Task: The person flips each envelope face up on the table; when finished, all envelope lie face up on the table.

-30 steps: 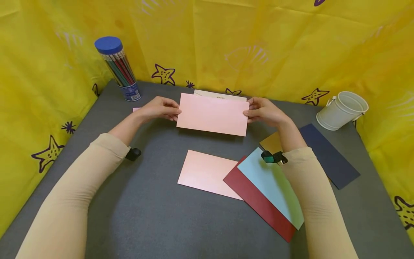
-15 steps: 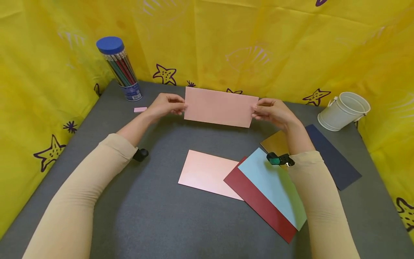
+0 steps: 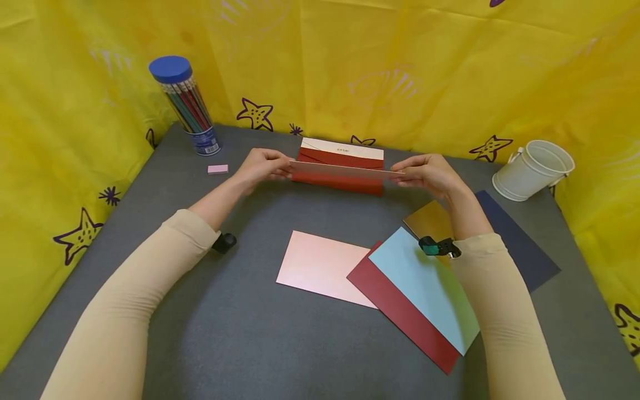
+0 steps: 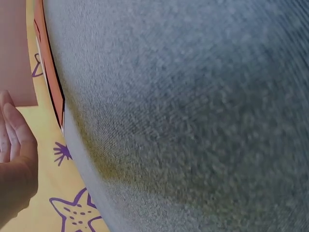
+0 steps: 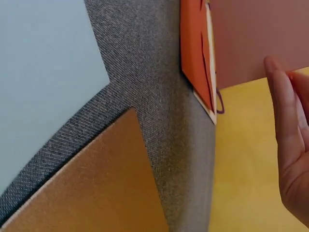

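Observation:
My left hand (image 3: 265,164) and right hand (image 3: 425,172) pinch the two short ends of a pink card (image 3: 345,169), held up near the back of the table and seen almost edge-on from the head. Its flat pink face fills a corner in the left wrist view, with the left hand (image 4: 17,140) at its edge. Behind and below it lies a red envelope (image 3: 340,186) with a cream strip (image 3: 320,145) along its far side; the raised card hides part of it. A second pink card (image 3: 320,266) lies nearer me, one end under a dark red card (image 3: 400,311).
Over the dark red card lies a light blue card (image 3: 410,278), with a gold card (image 3: 427,219) and a navy card (image 3: 530,255) beyond. A white bucket (image 3: 530,172) stands far right. A pencil tub (image 3: 187,105) and pink eraser (image 3: 217,169) are at left; yellow cloth (image 3: 340,66) hangs behind.
Both hands moved a little right with the pink card, raising it first, then tipping it from face-on to nearly edge-on. The red envelope and pink eraser have come into view.

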`<action>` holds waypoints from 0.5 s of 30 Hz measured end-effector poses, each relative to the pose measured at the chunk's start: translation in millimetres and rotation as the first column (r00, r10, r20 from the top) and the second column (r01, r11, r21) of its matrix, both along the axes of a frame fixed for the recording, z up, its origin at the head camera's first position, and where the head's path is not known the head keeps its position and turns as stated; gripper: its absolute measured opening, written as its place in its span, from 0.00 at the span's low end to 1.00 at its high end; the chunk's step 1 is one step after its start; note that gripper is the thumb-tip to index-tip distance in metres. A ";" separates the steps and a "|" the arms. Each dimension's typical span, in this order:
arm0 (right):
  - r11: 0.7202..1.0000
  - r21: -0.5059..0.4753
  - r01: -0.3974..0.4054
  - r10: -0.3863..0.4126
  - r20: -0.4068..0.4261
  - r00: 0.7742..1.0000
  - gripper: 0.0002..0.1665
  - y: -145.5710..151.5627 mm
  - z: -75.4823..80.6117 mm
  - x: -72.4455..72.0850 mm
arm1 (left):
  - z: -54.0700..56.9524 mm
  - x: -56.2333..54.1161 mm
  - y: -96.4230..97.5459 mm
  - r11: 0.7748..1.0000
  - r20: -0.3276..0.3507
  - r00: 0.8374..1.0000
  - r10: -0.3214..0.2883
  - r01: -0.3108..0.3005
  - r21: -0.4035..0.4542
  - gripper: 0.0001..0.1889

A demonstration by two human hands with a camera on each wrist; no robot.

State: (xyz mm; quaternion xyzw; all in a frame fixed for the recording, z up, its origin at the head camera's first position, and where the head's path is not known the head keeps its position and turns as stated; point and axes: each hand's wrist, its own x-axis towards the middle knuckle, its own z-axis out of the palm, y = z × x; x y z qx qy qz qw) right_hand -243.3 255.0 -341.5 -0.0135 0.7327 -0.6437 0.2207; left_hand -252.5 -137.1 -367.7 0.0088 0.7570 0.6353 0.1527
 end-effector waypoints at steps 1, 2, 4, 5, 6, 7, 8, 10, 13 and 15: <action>1.000 0.024 -0.003 0.003 -0.008 1.000 0.09 -0.7 -0.3 0.1 | -0.8 -0.1 0.7 1.000 0.002 1.000 0.007 -0.007 -0.011 0.12; 0.998 0.056 -0.003 0.004 -0.018 1.000 0.08 -1.9 -1.0 -0.1 | -1.7 -0.2 1.1 1.000 0.004 1.000 0.016 -0.016 -0.025 0.12; 0.995 0.102 0.000 0.004 -0.035 0.999 0.10 -5.2 -2.9 0.2 | -3.7 -0.5 2.0 0.998 0.009 0.999 0.042 -0.041 -0.046 0.13; 0.993 0.121 0.003 0.002 -0.041 0.999 0.13 -6.8 -4.1 0.4 | -4.8 -0.9 2.6 0.997 0.017 0.998 0.056 -0.055 -0.050 0.13; 0.990 0.142 0.004 0.002 -0.048 0.999 0.17 -8.5 -5.6 0.5 | -5.7 -0.7 3.1 0.996 0.021 0.997 0.068 -0.066 -0.061 0.14; 0.987 0.160 0.005 0.004 -0.054 0.999 0.20 -10.4 -7.0 0.4 | -6.7 -0.9 3.7 0.995 0.029 0.996 0.081 -0.079 -0.066 0.14; 0.984 0.177 0.010 0.000 -0.056 0.998 0.23 -12.7 -8.3 0.5 | -7.7 -0.9 4.4 0.993 0.039 0.995 0.093 -0.090 -0.070 0.15; 0.978 0.207 0.018 -0.007 -0.053 0.999 0.27 -16.9 -10.9 0.5 | -9.6 -1.2 5.9 0.991 0.056 0.992 0.110 -0.105 -0.079 0.16; 0.967 0.251 0.050 -0.040 -0.048 0.998 0.31 -22.9 -14.6 0.1 | -11.9 -1.8 8.8 0.986 0.067 0.989 0.131 -0.123 -0.108 0.18; 0.960 0.268 0.082 -0.072 -0.047 0.996 0.32 -27.2 -17.2 -0.4 | -13.4 -2.1 10.3 0.983 0.069 0.987 0.143 -0.133 -0.130 0.19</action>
